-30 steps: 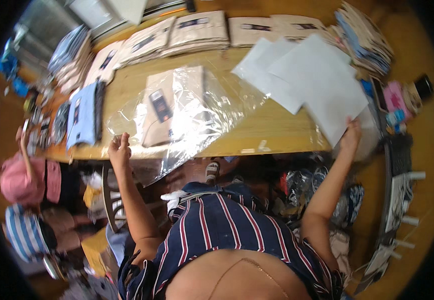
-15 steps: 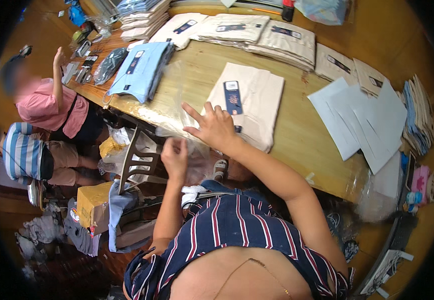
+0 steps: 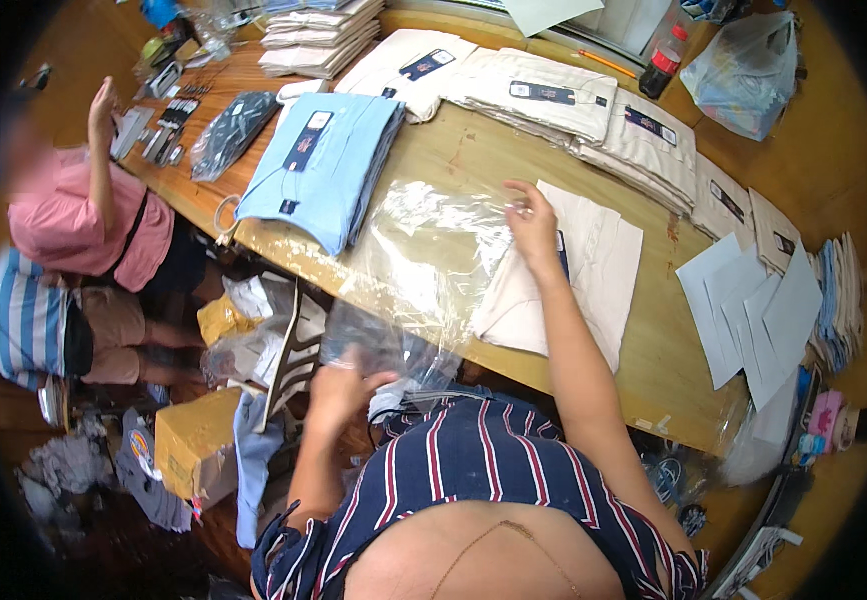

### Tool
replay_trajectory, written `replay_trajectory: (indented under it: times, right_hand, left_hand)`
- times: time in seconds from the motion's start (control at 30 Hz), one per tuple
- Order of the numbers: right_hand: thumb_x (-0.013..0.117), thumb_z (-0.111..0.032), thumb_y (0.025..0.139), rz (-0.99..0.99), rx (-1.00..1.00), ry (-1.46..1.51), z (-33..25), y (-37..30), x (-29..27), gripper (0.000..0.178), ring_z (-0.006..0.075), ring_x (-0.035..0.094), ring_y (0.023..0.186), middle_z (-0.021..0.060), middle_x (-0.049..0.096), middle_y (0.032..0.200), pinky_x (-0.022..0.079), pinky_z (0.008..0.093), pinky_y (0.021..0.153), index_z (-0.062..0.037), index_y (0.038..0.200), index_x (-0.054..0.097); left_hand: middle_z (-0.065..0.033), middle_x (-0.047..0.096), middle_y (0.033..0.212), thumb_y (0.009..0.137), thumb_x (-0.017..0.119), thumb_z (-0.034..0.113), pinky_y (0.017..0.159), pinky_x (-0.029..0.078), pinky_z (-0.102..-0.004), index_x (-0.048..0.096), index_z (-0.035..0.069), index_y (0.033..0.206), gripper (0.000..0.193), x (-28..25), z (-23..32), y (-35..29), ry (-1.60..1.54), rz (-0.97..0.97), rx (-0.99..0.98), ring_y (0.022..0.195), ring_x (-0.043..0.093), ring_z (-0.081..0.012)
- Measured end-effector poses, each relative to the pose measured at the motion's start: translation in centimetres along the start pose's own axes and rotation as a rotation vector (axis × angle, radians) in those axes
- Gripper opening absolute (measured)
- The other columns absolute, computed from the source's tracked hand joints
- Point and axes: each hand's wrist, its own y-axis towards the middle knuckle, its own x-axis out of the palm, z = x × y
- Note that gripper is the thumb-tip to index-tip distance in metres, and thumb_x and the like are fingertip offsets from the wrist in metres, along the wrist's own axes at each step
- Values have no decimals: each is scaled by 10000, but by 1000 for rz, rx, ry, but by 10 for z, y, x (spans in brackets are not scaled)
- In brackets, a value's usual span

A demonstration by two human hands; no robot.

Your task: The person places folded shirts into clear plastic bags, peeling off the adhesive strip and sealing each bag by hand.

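Observation:
A clear plastic bag (image 3: pixel 419 265) lies spread over the table's near edge, its lower end hanging down. My right hand (image 3: pixel 536 238) is closed on the bag's right edge, thumb and fingers bent together, above a folded beige garment (image 3: pixel 599 275). That garment's dark tag is mostly hidden by the hand. Below the table edge, my left hand (image 3: pixel 342 392) is by the bag's hanging end, thumb stretched out to the right; its other fingers are partly hidden and slightly blurred. Left of the bag sits a stack of folded light blue garments (image 3: pixel 329 165) with a dark tag.
Tagged beige garments (image 3: pixel 544 100) line the table's far side. White sheets (image 3: pixel 754 310) lie at right. A bottle of dark drink (image 3: pixel 664 65) stands at the back. Left are a plastic chair (image 3: pixel 296 350), a cardboard box (image 3: pixel 194 440) and two other people (image 3: pixel 89 215).
The bag has been spread out flatter across the table. My right hand has moved right and up onto the beige garment; my left hand has dropped lower. The view has shifted.

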Motion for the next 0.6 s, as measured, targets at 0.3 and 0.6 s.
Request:
replay_trajectory:
  times: [0.3, 0.6]
  right_hand:
    - [423, 16, 809, 9, -93, 442, -89, 27, -65, 327, 65, 485, 634, 43, 531, 716, 399, 186, 540, -56, 1124, 372]
    - [440, -47, 803, -19, -132, 558, -164, 33, -173, 320, 77, 461, 589, 38, 509, 659, 395, 199, 519, -56, 1116, 372]
  left_hand:
    - [-120, 491, 1053, 725, 624, 158, 821, 369, -335, 451, 24, 1004, 355, -114, 72, 214, -863, 458, 720, 983, 458, -211]
    - [-137, 453, 1153, 673, 648, 30, 787, 403, -288, 338, 128, 1182, 603, -118, 244, 242, -1430, -379, 1117, 1000, 478, -192]
